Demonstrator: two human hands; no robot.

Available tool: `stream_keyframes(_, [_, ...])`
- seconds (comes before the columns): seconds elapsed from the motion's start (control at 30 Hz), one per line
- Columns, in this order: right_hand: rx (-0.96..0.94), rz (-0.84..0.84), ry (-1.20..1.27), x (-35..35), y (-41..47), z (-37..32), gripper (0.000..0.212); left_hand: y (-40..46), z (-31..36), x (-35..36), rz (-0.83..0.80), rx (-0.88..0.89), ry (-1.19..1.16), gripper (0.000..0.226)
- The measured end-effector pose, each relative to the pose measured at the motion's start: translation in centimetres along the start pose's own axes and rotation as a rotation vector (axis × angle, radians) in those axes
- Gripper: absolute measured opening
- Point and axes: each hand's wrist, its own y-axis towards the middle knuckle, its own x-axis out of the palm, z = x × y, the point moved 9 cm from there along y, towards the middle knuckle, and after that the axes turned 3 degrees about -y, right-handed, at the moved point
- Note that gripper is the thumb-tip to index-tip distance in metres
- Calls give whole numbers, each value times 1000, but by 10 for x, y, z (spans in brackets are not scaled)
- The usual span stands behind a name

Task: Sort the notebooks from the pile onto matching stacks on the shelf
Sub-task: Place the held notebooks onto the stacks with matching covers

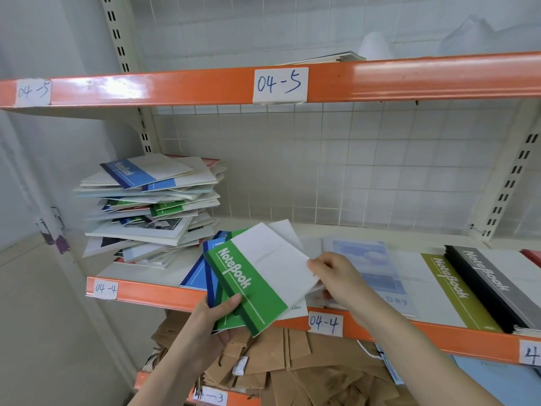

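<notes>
Both hands hold flat, glossy notebooks: left hand (216, 315) grips a fanned bunch, right hand (333, 276) pinches the green-and-white notebook (263, 276). Behind leans a ragged pile (152, 206).

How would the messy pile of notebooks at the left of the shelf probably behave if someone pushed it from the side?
The pile of notebooks would probably slide apart, since the covers lie fanned at differing angles. Its overhanging top notebooks look likeliest to slip off first. Each one seems thin, so probably light and bendy.
</notes>
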Motion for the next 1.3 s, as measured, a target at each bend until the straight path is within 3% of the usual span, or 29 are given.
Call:
stream_keyframes(0.23, [30, 453, 332, -59, 9, 15, 13, -4, 20, -25, 110, 69, 3, 41])
stream_keyframes(0.33, [35, 532, 381, -66, 11, 27, 9, -8, 25, -46, 179, 93, 52, 31])
stream_keyframes(0.47, [49, 341, 197, -39, 18, 32, 19, -13, 27, -67, 242, 108, 86, 25])
stream_keyframes(0.77, [-106, 84, -805, 12, 17, 13, 34, -19, 34, -85, 292, 158, -12, 15])
stream_keyframes(1.1, [-174, 37, -1061, 14, 19, -5, 29, -25, 38, -96, 325, 160, -33, 14])
stream_keyframes(1.2, [-236, 117, -997, 12, 23, -19, 29, -25, 37, -100, 335, 157, -39, 15])
stream_keyframes(1.3, [-326, 2, -924, 38, 27, -19, 37, -25, 36, -101, 340, 156, -36, 15])
